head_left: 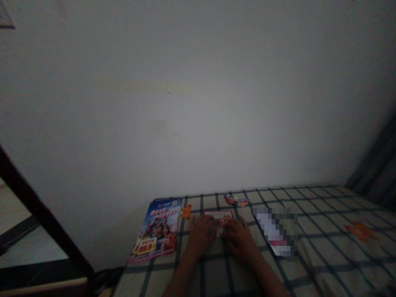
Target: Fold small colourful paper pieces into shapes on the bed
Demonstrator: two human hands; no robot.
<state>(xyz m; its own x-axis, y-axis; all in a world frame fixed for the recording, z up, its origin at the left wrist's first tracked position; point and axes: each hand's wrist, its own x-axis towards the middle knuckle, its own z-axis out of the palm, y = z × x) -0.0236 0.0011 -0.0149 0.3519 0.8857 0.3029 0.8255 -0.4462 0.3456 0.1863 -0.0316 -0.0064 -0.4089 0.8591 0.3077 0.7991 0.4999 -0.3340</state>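
Observation:
Between my two hands, on the checked cloth, lies a small white paper with a red border (219, 214). My left hand (202, 232) rests over its left part, palm down, with fingers spread and slightly bent. Over the right part, my right hand (236, 236) lies palm down, fingers also apart and a little curved. Both hands touch the paper and cover much of its near half. The thumbs are partly hidden.
Left of my hands lies a blue and pink printed flyer (159, 231). A crumpled red, white and blue wrapper (236, 201) lies near the wall (216, 123). To the right is a blurred-out white item with a dark edge (268, 229). The checked cloth (321, 247) has orange figures.

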